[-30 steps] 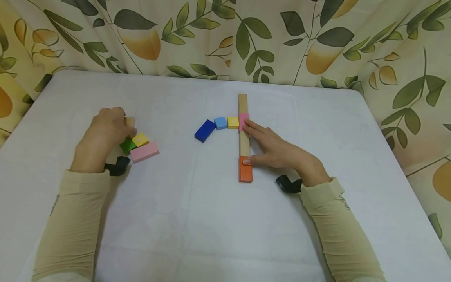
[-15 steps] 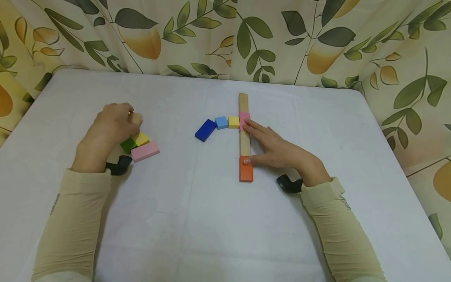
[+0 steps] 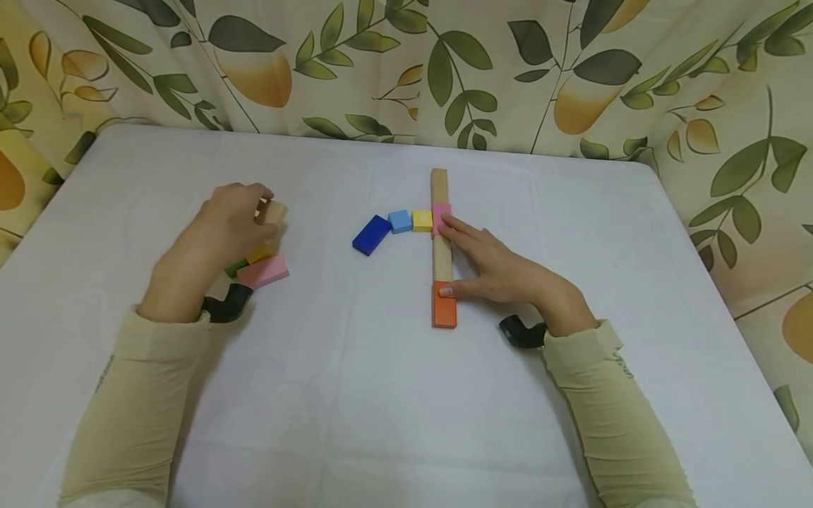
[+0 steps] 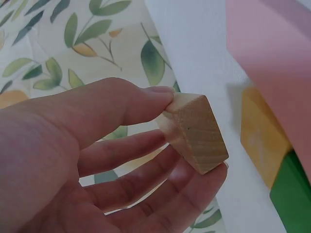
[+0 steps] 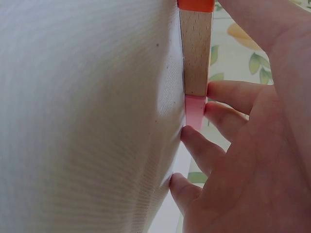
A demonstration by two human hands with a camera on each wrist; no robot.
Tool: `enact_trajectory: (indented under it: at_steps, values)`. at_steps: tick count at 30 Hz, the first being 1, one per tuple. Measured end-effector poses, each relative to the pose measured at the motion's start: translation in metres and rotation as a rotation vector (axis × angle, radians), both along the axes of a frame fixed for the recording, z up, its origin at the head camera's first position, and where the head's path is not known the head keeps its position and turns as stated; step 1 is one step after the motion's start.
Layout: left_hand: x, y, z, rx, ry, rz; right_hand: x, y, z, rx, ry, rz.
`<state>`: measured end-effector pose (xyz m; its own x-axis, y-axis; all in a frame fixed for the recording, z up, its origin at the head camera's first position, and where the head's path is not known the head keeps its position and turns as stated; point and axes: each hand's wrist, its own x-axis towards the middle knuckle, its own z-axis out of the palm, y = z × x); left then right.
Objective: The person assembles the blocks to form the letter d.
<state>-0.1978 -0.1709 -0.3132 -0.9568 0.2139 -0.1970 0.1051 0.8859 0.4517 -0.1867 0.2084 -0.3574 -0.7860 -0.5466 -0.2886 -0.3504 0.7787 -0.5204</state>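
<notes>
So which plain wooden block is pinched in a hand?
The block in the left hand; the two wooden pieces lined up by the right hand lie on the table.

The pinched block [image 4: 198,133] was pale tan with faint brown grain. Plain tan coloured the far bar [image 3: 439,186] and the middle bar [image 3: 441,258], bright pink the small square [image 3: 440,209], orange the end block [image 3: 444,312]. Beside them were a yellow cube [image 3: 422,221], a sky-blue cube [image 3: 400,221] and a royal-blue brick [image 3: 371,235]. Green, golden-yellow and soft-pink marked the green block [image 3: 236,268], yellow block [image 3: 260,252] and pink block [image 3: 265,271]. The worktop [image 3: 356,395] was white; the cream curtain [image 3: 470,17] bore green and grey leaves and orange fruit.
</notes>
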Motion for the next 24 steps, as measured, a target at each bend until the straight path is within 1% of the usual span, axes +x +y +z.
enact_trajectory:
  at_steps: [4,9,12,15,17,21,24]
  values:
    - [0.002,0.007,-0.001,0.008,0.01,-0.038,0.0,0.0,0.0,-0.001,-0.001,0.0]
    - [0.008,0.018,0.001,0.016,0.026,-0.089,0.0,0.0,0.0,-0.002,0.0,0.0]
    - [0.01,0.025,0.001,0.013,0.043,-0.109,0.0,0.0,0.001,-0.002,0.0,0.001]
    - [0.014,0.034,0.0,0.008,0.043,-0.126,0.0,-0.001,0.001,-0.001,0.0,0.002]
    - [0.015,0.039,-0.002,-0.001,0.027,-0.14,0.0,-0.001,0.001,0.001,-0.001,0.001]
    - [0.017,0.05,-0.004,-0.032,-0.029,-0.17,-0.001,-0.001,0.001,0.003,-0.003,-0.001]
    - [0.019,0.058,-0.006,-0.052,-0.035,-0.209,0.0,-0.001,0.0,0.001,-0.006,-0.003]
